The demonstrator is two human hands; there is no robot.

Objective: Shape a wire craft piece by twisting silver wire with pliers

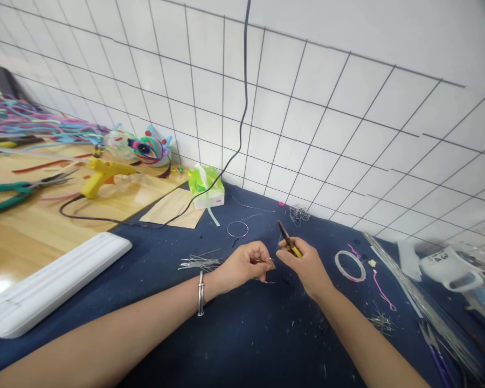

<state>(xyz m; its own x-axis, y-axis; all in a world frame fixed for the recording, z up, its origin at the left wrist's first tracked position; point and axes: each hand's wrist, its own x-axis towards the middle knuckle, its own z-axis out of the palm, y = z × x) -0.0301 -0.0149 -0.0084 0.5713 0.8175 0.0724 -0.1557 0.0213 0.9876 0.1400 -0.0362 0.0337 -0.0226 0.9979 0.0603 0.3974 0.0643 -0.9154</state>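
My left hand (250, 261) is closed in a pinch on a thin wire (271, 262); only a small curved bit of it shows past the fingertips. In my right hand (305, 264) is a pair of pliers (288, 238) with dark jaws and yellow-and-black handles, jaws pointing up and away. The two hands are close together but apart. Behind them lies a thin wire ring (237, 229) with a touch of pink. A bundle of short silvery wires (200, 262) rests just left of my left hand.
Wire tangles (299, 214), a roll of tape (350, 266), long wires (420, 302) and purple scissors (438, 350) lie around the dark mat. Leftward are a white lamp-like bar (64, 280), a yellow glue gun (105, 175), green-handled pliers (12, 194) and a tissue pack (206, 188). A black cord (244, 108) hangs across.
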